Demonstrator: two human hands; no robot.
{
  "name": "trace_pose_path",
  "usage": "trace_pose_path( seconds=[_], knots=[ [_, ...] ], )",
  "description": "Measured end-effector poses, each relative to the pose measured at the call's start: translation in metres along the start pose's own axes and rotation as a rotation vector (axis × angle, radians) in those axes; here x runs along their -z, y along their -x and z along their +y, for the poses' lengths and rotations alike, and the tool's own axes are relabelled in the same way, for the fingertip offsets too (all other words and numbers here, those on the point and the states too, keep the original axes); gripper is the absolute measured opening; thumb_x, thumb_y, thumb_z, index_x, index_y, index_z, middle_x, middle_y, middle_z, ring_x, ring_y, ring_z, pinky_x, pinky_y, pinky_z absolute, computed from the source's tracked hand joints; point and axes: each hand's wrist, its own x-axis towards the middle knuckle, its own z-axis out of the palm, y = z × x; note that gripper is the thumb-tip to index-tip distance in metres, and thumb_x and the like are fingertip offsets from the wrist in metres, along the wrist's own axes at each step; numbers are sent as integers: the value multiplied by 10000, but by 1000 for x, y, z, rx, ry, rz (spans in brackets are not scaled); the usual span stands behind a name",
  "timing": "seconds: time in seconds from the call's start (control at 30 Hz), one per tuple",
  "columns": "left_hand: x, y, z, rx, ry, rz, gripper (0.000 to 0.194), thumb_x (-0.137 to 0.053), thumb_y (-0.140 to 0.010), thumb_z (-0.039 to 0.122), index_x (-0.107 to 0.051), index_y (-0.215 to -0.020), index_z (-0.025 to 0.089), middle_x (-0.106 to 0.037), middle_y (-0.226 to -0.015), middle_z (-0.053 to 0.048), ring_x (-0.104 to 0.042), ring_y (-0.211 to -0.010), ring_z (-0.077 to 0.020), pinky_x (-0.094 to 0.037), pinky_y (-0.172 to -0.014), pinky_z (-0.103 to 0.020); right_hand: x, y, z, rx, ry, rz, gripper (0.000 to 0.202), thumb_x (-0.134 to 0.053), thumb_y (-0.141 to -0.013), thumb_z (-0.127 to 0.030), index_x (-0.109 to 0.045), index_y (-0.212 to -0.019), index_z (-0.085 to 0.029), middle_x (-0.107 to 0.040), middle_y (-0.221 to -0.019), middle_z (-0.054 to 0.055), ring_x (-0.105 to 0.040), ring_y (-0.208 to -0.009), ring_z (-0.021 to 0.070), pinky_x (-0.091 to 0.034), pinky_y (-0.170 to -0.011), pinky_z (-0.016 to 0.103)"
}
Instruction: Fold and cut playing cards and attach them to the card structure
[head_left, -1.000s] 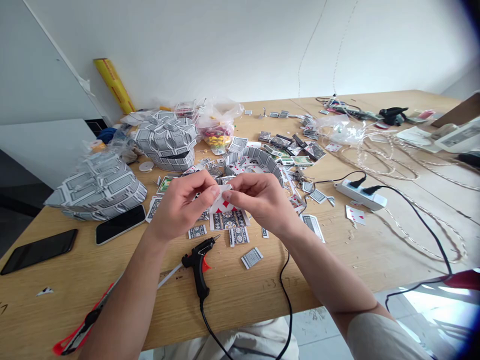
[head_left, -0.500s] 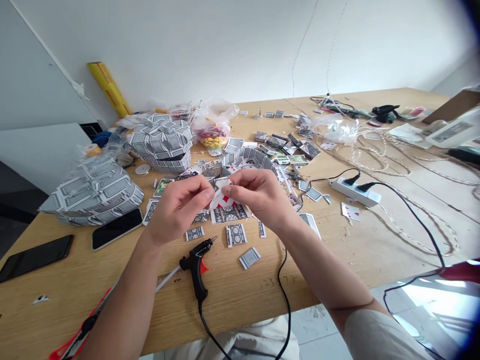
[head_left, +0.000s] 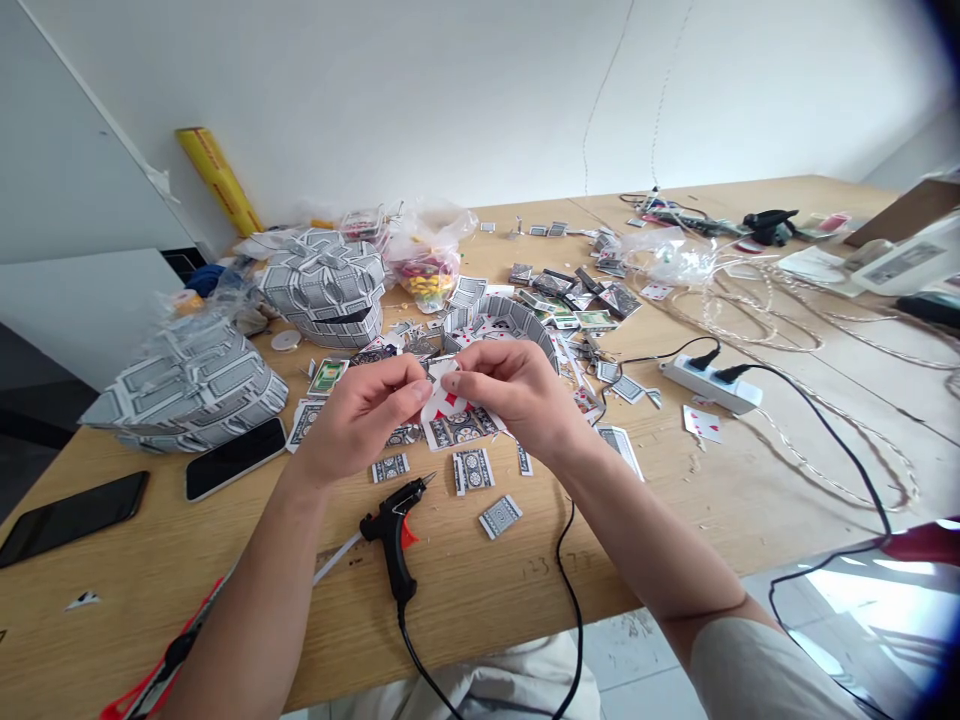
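Between my two hands is a playing card [head_left: 450, 400] with red diamonds on its white face and a dark patterned strip along its lower part. My left hand [head_left: 367, 412] pinches its upper left edge between thumb and fingers. At the upper right edge, my right hand [head_left: 517, 392] pinches it the same way; the fingers partly hide the card. Just below lie small folded card pieces, among them a dark one [head_left: 472, 471] and a grey one [head_left: 500, 516]. A black glue gun [head_left: 394, 535] with an orange trigger rests on the table near my left forearm.
Two card-built boxes [head_left: 326, 290] stand at the left, by two phones [head_left: 236, 460]. Behind my hands is an open card ring [head_left: 499, 325] amid loose cards. A white power strip [head_left: 711, 385] and tangled cord [head_left: 772, 320] lie right. A red cutter [head_left: 161, 675] is at lower left.
The card between my fingers has tilted slightly, its lower right side a little higher and farther right. Both hands keep their pinch and have barely moved.
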Motion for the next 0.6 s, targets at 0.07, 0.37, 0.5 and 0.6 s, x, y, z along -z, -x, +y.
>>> trace_pose_path(
  seconds=[0.07,0.37,0.5,0.6],
  knots=[
    [1,1,-1,13,-27,-19,412,-551,-1063,301,-468,-668,217,-438,-606,27,-365,-564,-124,-349,-522,-262,-1,0,-1,7,4,2,248,-973,-729,-378,-798,-739,-204,-730,-710,-1,-577,-663,122,-449,-619,278],
    [2,4,-8,-24,23,-48,480,-575,-1106,378,-502,-659,217,-450,-571,27,-346,-529,-123,-328,-506,-281,-3,3,-5,40,5,10,275,-977,-735,-410,-796,-736,-203,-739,-726,7,-586,-671,125,-474,-632,281],
    [3,3,-7,-69,0,-56,455,-565,-1104,337,-506,-671,209,-507,-601,19,-397,-552,-119,-338,-520,-272,-4,3,-5,46,24,22,278,-977,-735,-409,-791,-732,-202,-725,-714,6,-575,-675,127,-461,-626,284],
    [5,2,-6,-83,-38,-65,443,-567,-1099,321,-531,-674,203,-516,-610,19,-420,-565,-117,-344,-528,-264,-5,3,-3,55,42,35,283,-976,-738,-407,-781,-727,-202,-706,-698,0,-551,-659,125,-433,-605,286]
  ],
)
